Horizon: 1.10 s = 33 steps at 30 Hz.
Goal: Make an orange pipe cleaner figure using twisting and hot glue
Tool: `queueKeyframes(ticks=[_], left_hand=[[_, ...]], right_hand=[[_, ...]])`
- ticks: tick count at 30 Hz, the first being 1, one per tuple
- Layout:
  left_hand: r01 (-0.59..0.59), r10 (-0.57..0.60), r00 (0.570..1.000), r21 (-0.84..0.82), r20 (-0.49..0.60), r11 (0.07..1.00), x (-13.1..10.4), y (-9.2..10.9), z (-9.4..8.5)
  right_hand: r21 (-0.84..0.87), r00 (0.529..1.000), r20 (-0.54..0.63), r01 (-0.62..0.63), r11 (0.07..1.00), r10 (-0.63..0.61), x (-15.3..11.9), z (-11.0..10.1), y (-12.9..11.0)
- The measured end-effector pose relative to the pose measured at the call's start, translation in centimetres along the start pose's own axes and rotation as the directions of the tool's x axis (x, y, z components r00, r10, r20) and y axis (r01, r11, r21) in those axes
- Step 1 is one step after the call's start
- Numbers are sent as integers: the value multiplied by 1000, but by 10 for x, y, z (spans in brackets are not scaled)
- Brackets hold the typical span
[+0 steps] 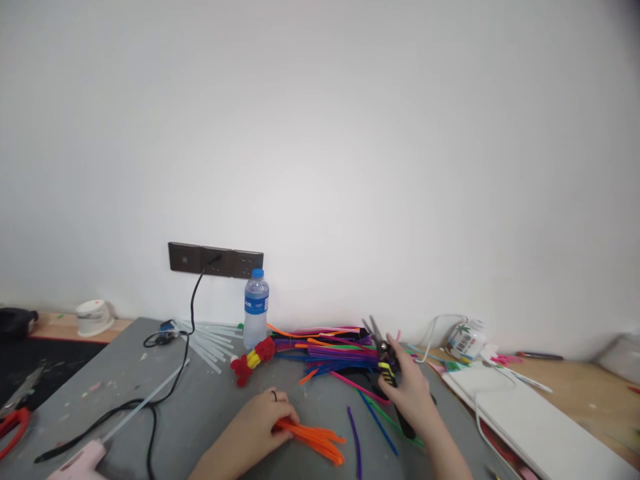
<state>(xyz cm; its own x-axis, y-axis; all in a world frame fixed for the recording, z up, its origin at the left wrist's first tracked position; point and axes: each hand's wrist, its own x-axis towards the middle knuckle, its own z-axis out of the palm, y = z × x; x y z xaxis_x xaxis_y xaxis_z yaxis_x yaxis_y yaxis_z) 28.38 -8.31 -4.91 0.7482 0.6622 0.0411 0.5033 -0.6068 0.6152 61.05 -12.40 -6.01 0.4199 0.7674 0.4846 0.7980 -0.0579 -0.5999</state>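
My left hand [267, 423], with a dark ring on one finger, is closed around a bundle of orange pipe cleaners [320, 440]. Their loose ends fan out to the right over the grey table. In my right hand [413, 390] are shears [385, 363] with black-and-yellow handles. The blades point up and away, slightly parted. Behind them lies a pile of multicoloured pipe cleaners [330, 350]. Single purple [355, 437] and blue pipe cleaners [379, 423] lie between my hands. A red-and-yellow fuzzy figure [253, 361] rests beyond my left hand.
A water bottle [257, 313] stands near the wall, beside clear glue sticks [207, 343]. At the left are a pink glue gun [80, 461], a black cord [170, 393] and red-handled scissors [17, 420]. A white board [540, 420] and a tilted white bottle [466, 341] lie right.
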Motion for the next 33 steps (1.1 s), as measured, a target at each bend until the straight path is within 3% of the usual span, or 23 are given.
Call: queueKeyframes(ticks=[2,4,7,11,14,18,26,33], left_hand=[[18,-18,1000,-4,-10,1000,-1,2,-2],[37,-37,999,-7,-18,999,-2,5,-4],[32,-33,999,-32,-25,999,-3,7,-7],[3,-7,999,-94,-47,996,-5,8,-8],[-11,8,999,-119,-31,993,-6,9,-9],[-10,9,1000,-99,-13,995,-4,7,-6],[7,-9,999,-49,-39,999,1,-1,-2],[33,-35,999,-56,-40,998,0,3,-5]], right_hand=[[-115,990,124,80,990,-65,-2,3,-9],[-178,979,178,131,975,-99,-4,4,-14],[-295,991,122,95,951,-61,-3,3,-11],[-462,992,-1,-111,880,124,-2,-4,14],[-442,971,104,-149,885,216,-4,-10,31],[-362,939,256,-128,923,230,-6,-10,37],[-459,953,109,-202,865,281,-4,-5,48],[-493,914,201,-216,842,352,-4,-5,42]])
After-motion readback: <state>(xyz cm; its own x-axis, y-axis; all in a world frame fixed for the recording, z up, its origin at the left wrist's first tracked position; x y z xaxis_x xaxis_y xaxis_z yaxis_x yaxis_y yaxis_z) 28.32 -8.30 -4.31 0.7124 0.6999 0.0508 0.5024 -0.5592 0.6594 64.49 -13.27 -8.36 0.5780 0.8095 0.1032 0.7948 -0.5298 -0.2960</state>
